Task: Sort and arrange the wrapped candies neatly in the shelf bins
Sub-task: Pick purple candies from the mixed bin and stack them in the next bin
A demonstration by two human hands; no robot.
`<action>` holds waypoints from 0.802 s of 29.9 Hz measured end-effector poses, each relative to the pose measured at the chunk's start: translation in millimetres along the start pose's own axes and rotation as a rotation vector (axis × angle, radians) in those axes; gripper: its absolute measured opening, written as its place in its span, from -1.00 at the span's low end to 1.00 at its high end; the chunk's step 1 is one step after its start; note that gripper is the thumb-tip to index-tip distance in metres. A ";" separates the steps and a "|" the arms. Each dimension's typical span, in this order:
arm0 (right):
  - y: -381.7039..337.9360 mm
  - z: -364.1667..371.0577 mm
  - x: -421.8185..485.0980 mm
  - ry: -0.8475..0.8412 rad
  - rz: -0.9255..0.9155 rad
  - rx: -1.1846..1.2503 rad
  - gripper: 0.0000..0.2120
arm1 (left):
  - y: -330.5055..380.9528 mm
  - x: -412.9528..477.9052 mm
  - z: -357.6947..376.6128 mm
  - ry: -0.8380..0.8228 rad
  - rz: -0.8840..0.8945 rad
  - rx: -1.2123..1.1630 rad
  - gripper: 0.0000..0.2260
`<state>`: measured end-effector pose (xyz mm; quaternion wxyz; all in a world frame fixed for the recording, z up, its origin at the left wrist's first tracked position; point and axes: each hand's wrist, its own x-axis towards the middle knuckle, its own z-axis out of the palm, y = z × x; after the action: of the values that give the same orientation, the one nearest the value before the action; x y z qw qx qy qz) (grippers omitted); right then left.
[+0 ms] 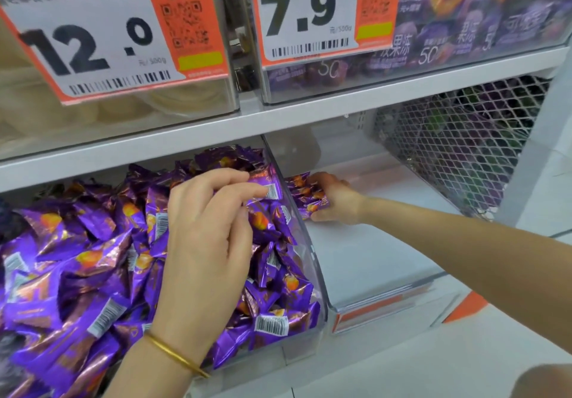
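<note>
A clear bin [312, 261] on the lower shelf is heaped with purple wrapped candies [89, 261]. My left hand [204, 243] hovers over the heap and pinches one purple candy [263, 189] between thumb and fingertips near the bin's right wall. To the right, a second clear bin [371, 261] holds only a small row of candies [305, 195] against its back left corner. My right hand [334, 199] reaches deep into that bin and grips this stack, fingers curled round it.
Upper shelf bins carry price tags "12.0" [93, 35] and "7.9" [306, 11]; the right one holds purple jelly packs [464, 26]. A white mesh panel [458, 147] closes the shelf's right end. The white shelf edge [216, 131] overhangs the lower bins.
</note>
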<state>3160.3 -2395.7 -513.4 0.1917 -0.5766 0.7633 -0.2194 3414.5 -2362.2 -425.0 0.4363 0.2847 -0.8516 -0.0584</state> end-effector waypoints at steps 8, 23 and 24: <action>-11.6 -4.5 -7.3 0.071 0.187 0.039 -0.01 | 1.1 -0.5 -0.2 -0.001 -0.018 -0.027 -0.72; -34.5 14.1 -15.7 0.219 0.347 0.288 -0.31 | 0.6 0.4 0.5 -0.002 -0.030 -0.037 -0.76; -34.7 14.5 -16.1 0.217 0.340 0.279 -0.35 | 0.5 0.5 0.5 -0.001 -0.030 -0.038 -0.76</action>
<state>3200.0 -2390.1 -505.5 0.2208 -0.3808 0.8278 -0.3478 3413.6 -2362.1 -424.8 0.4405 0.2892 -0.8460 -0.0812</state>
